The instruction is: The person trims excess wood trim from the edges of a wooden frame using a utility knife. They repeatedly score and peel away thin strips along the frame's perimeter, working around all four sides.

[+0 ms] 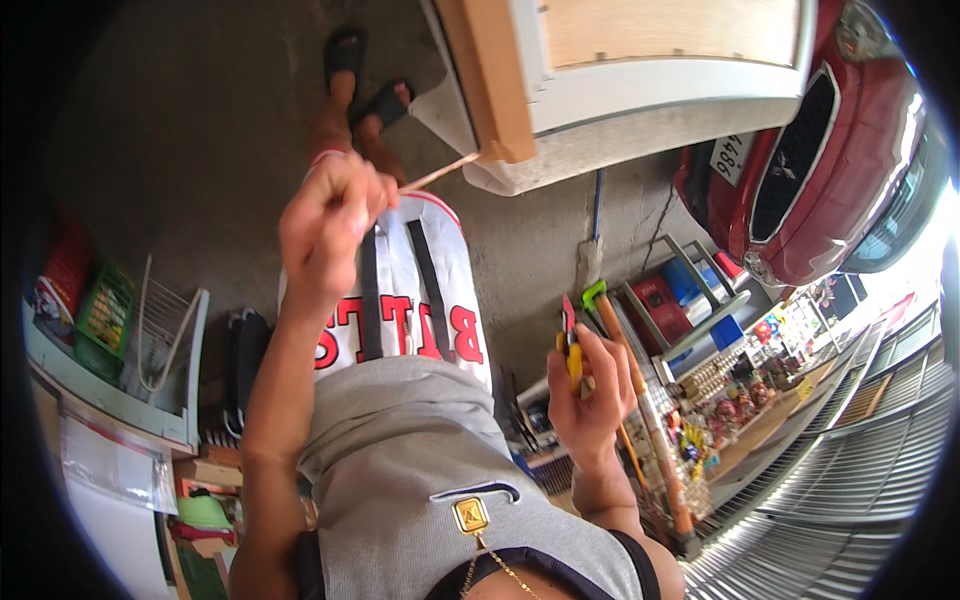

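My left hand (330,222) is closed around one end of a thin light-brown strip (438,173). That strip runs taut to the lower corner of a white-framed panel (640,100), where a brown band (490,85) lies along its edge. A pale, fabric-like border lines the panel's lower side. Off to the right, apart from the panel, my right hand (592,395) grips a small yellow-and-black hand tool (573,362) with a red part at its end. My fingers hide much of the tool, so its exact kind is unclear.
A red car (810,160) stands at the upper right. Below it are a shelf with red and blue boxes (662,310), a long wooden pole (640,390) and metal shutter slats (800,500). At the left, a white shelf (150,395) holds a green basket (105,310).
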Demonstrator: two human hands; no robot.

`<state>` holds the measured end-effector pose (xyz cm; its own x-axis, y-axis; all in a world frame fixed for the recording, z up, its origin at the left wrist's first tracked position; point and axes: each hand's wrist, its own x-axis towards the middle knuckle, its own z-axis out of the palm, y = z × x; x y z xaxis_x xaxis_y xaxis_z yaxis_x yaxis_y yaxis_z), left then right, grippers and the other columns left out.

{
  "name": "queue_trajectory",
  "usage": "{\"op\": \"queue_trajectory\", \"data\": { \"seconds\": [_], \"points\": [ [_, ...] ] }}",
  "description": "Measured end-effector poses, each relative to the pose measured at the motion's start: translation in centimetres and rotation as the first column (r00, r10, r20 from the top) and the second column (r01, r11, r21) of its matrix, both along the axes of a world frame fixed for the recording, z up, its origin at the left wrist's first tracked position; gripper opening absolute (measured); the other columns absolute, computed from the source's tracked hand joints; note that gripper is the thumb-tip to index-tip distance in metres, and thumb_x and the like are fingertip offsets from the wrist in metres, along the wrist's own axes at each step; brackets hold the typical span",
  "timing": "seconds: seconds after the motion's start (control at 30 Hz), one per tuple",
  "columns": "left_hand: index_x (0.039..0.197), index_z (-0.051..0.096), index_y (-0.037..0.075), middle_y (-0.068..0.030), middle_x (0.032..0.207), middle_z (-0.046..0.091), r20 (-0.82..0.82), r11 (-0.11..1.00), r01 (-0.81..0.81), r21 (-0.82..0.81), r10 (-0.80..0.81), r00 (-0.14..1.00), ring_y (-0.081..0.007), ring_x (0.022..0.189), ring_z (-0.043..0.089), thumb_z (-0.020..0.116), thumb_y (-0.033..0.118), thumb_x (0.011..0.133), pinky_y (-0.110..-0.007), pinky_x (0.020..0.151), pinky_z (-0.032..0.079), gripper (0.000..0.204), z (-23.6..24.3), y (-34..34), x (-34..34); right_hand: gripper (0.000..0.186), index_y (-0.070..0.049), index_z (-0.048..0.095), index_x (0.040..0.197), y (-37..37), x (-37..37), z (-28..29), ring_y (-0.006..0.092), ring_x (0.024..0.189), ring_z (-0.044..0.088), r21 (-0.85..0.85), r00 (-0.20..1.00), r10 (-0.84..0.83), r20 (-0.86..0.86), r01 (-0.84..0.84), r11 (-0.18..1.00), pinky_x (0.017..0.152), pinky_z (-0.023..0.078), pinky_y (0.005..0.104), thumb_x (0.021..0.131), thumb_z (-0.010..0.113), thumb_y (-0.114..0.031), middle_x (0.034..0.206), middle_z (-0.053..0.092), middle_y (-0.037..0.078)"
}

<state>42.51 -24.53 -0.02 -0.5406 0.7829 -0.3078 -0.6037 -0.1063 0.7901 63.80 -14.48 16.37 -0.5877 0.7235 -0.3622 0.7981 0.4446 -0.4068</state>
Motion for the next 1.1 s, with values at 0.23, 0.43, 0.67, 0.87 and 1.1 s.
{"op": "queue_trajectory", "data": {
  "seconds": [0.23,0.43,0.67,0.87,1.1],
  "points": [
    [0.074,0.040,0.018,0.0032,0.065,0.045,0.545,0.996,-0.070,0.057,0.027,0.838,-0.0059,0.048,0.029,0.048,0.021,0.098,-0.025,0.044,0.024,0.025,-1.2,5.0,-0.4,0.034,-0.003,0.066,0.115,-0.8,3.7,0.3,0.0209,0.070,0.062,-0.111,0.930,-0.310,-0.197,0.293,0.950,0.058,0.050,0.0291,0.082,0.073,-0.001,0.089,0.065,0.012],
    [0.095,0.046,0.013,0.0053,0.056,0.037,-0.005,0.821,0.131,-0.556,-0.161,0.987,-0.0060,0.037,0.031,0.066,0.036,0.093,-0.026,0.033,0.023,0.031,-1.2,6.3,2.2,0.035,-0.006,0.061,0.119,-0.8,6.3,2.9,0.0380,0.078,0.064,0.018,0.828,-0.384,-0.409,0.428,0.904,0.068,0.054,0.0430,0.085,0.069,-0.008,0.095,0.061,0.016],
    [0.094,0.063,0.006,0.0035,0.062,0.046,0.011,0.685,0.385,-0.618,-0.483,0.876,-0.0065,0.043,0.039,0.066,0.029,0.096,-0.027,0.036,0.029,0.023,-1.7,6.8,1.7,0.033,-0.005,0.063,0.117,-2.0,8.3,3.4,0.0364,0.084,0.065,0.010,0.677,-0.549,-0.490,0.634,0.773,0.074,0.054,0.0427,0.085,0.068,-0.010,0.098,0.062,0.015],
    [0.078,0.068,0.000,-0.0039,0.064,0.059,-0.289,0.678,0.238,-0.696,-0.567,0.771,-0.0126,0.044,0.047,0.071,0.020,0.088,-0.030,0.036,0.035,0.023,-2.4,7.6,1.0,0.033,-0.004,0.065,0.115,-2.6,9.0,3.1,0.0370,0.085,0.065,-0.008,0.606,-0.588,-0.536,0.693,0.721,0.077,0.054,0.0420,0.083,0.069,-0.009,0.100,0.064,0.016],
    [0.064,0.053,0.009,0.0001,0.052,0.046,-0.071,0.712,0.313,-0.628,-0.454,0.888,-0.0114,0.036,0.039,0.073,0.012,0.081,-0.030,0.033,0.029,0.027,-1.5,8.0,0.2,0.033,-0.003,0.065,0.114,-2.2,9.4,2.3,0.0348,0.083,0.065,0.048,0.612,-0.523,-0.594,0.676,0.736,0.075,0.054,0.0391,0.081,0.070,-0.006,0.097,0.064,0.017]
  ]
}}
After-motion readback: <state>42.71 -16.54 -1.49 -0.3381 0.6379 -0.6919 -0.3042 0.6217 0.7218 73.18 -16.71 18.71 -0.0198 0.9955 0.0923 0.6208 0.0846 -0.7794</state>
